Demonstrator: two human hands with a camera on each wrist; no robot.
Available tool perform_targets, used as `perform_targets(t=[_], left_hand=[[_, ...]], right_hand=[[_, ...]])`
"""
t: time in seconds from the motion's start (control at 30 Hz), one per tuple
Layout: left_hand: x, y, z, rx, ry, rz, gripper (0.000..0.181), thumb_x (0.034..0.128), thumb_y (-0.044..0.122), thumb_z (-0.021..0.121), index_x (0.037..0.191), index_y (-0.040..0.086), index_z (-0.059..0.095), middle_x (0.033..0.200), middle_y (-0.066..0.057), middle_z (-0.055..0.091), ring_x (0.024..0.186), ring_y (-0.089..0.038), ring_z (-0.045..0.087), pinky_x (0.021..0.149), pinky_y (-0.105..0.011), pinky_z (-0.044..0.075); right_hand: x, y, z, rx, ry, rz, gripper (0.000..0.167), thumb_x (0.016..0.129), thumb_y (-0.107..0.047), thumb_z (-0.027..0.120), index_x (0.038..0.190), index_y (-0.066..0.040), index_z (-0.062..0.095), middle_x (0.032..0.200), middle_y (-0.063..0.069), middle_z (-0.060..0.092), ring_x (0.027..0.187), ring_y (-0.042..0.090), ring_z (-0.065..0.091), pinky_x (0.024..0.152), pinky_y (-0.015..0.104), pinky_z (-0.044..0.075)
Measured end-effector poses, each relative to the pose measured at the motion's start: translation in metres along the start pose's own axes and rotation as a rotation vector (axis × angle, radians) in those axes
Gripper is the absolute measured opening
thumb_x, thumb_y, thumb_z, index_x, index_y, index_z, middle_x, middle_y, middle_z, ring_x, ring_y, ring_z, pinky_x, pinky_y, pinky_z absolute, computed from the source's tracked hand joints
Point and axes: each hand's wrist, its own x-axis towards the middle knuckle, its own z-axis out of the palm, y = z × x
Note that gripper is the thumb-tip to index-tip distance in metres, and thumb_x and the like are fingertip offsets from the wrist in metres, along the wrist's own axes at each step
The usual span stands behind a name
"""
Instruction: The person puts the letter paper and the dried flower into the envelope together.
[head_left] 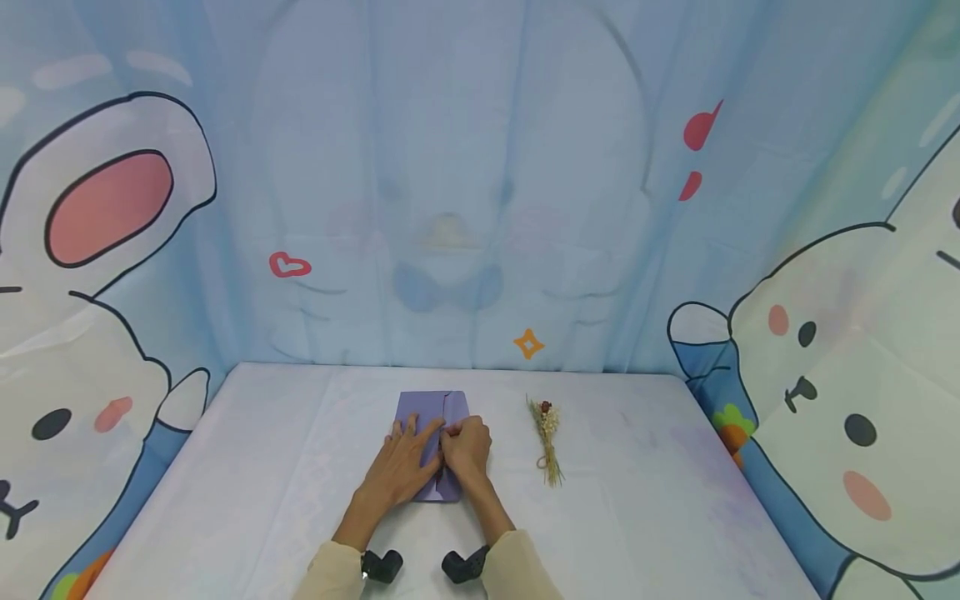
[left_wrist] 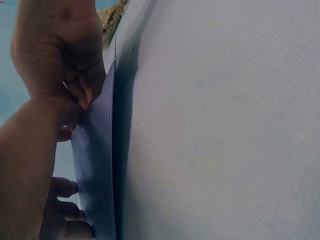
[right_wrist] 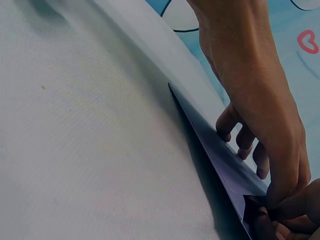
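Note:
A purple envelope (head_left: 420, 407) lies upright on the table, its flap edge running lengthwise right of the middle. My left hand (head_left: 401, 462) rests on its left part with fingers spread, the thumb reaching toward the flap edge. My right hand (head_left: 467, 446) has its fingers curled and pinches at that flap edge, close to the left thumb. In the right wrist view a dark gap shows in the envelope (right_wrist: 220, 165) beside the right fingers. The fingertips of the right hand are partly hidden there. The left wrist view shows the envelope (left_wrist: 97, 165) edge-on, slightly raised.
A small bunch of dried flowers (head_left: 547, 433), tied with twine, lies right of the envelope. The table (head_left: 637, 483) has a white cloth. Behind it hangs a blue curtain (head_left: 465, 125) with cartoon prints.

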Motion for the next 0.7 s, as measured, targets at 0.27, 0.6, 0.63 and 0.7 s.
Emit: perform_targets(t=[0.27, 0.6, 0.63, 0.7], left_hand=[[-0.001, 0.001, -0.001, -0.014, -0.010, -0.007, 0.058, 0.1060, 0.037, 0.060, 0.161, 0.020, 0.054, 0.164, -0.036, 0.045, 0.150, -0.066, 0.043, 0.117, -0.074, 0.043], [0.000, 0.001, 0.002, -0.004, -0.024, -0.007, 0.060, 0.1068, 0.039, 0.060, 0.163, 0.019, 0.052, 0.166, -0.036, 0.043, 0.151, -0.067, 0.041, 0.117, -0.074, 0.043], [0.000, 0.001, 0.001, -0.002, -0.024, -0.012, 0.060, 0.1068, 0.038, 0.060, 0.163, 0.020, 0.052, 0.166, -0.035, 0.043, 0.151, -0.067, 0.040, 0.118, -0.074, 0.042], [0.000, 0.001, 0.000, 0.007, -0.017, -0.013, 0.059, 0.1059, 0.037, 0.060, 0.162, 0.020, 0.053, 0.166, -0.035, 0.044, 0.150, -0.067, 0.041, 0.117, -0.074, 0.042]], right_hand=[[0.007, 0.017, 0.008, 0.011, -0.015, -0.039, 0.009, 0.078, 0.003, 0.073, 0.074, 0.003, 0.082, 0.057, 0.009, 0.072, 0.047, 0.019, 0.065, 0.053, 0.033, 0.057], [0.003, 0.007, -0.004, 0.073, -0.080, 0.005, 0.005, 0.084, 0.004, 0.079, 0.085, 0.006, 0.084, 0.066, 0.015, 0.077, 0.042, 0.008, 0.062, 0.049, 0.030, 0.058], [0.004, 0.008, -0.006, 0.094, -0.087, 0.011, 0.005, 0.085, 0.003, 0.080, 0.086, 0.006, 0.084, 0.066, 0.015, 0.077, 0.042, 0.006, 0.062, 0.047, 0.029, 0.057], [0.007, 0.010, -0.010, 0.126, -0.067, -0.009, 0.004, 0.086, 0.003, 0.082, 0.088, 0.006, 0.084, 0.067, 0.014, 0.077, 0.044, 0.006, 0.062, 0.046, 0.027, 0.055]])
